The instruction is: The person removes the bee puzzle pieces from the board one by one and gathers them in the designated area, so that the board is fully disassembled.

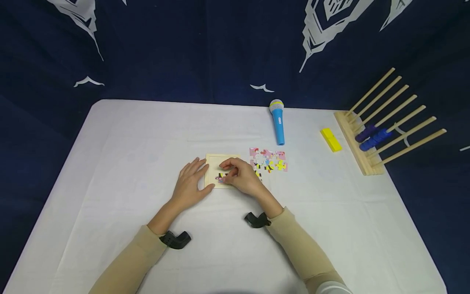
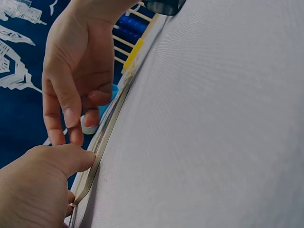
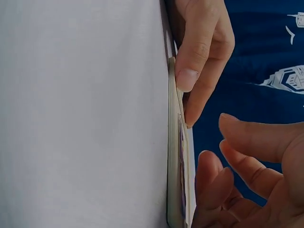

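Observation:
A light wooden puzzle tray (image 1: 211, 158) lies flat on the table, with a few colourful pieces (image 1: 221, 177) along its lower part. My left hand (image 1: 189, 182) spreads over the tray's left edge, fingers extended and thumb at the lower left corner; the left wrist view has that thumb (image 2: 78, 159) against the rim. Over the tray's right half hovers my right hand (image 1: 242, 175), its fingers bent loosely and hiding part of the tray. Nothing shows between its thumb and fingers (image 3: 251, 140) in the right wrist view. Pink and yellow jigsaw pieces (image 1: 269, 157) lie grouped right of the tray.
Behind the pieces lies a blue toy microphone (image 1: 278, 126). Further right are a yellow block (image 1: 331, 140) and a wooden peg rack (image 1: 358, 151) with blue and purple rings, overhanging the right table edge. White cloth covers the table (image 1: 128, 134); a dark blue curtain (image 1: 165, 49) hangs behind.

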The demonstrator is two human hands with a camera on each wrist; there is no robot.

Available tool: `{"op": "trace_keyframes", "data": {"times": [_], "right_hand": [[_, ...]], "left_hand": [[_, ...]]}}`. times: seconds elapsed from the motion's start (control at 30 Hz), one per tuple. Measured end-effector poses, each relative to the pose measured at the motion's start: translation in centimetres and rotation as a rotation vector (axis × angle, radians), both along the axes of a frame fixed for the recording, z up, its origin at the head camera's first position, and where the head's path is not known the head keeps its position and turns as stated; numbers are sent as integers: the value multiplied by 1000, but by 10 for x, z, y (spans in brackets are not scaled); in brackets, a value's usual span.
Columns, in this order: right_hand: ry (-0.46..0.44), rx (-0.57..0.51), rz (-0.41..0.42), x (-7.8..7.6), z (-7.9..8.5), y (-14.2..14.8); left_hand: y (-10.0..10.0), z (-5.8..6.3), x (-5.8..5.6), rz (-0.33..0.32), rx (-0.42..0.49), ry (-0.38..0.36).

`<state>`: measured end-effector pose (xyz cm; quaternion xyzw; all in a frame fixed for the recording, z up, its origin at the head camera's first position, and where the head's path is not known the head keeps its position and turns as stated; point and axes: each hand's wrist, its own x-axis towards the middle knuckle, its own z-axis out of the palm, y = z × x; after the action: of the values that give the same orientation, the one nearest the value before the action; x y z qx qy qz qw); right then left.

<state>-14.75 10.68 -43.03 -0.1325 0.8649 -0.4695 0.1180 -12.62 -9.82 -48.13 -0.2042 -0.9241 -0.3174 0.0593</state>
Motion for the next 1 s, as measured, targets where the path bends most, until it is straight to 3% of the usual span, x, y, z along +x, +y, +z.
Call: {"op": "trace_keyframes", "data": {"times": [0.4,0.6,0.73,1.0], "right_hand": [[29,34,-17,0,-12,1],[109,96,9,1,-17,0],[155,126,17,2,-18,0],[164,145,11,3,-17,0]], "left_hand": [[1,-1,0,5,8,28],[0,-2,0,7,8,23],[1,-2,0,8,7,33],[1,-2,0,9,-1,37]]}}
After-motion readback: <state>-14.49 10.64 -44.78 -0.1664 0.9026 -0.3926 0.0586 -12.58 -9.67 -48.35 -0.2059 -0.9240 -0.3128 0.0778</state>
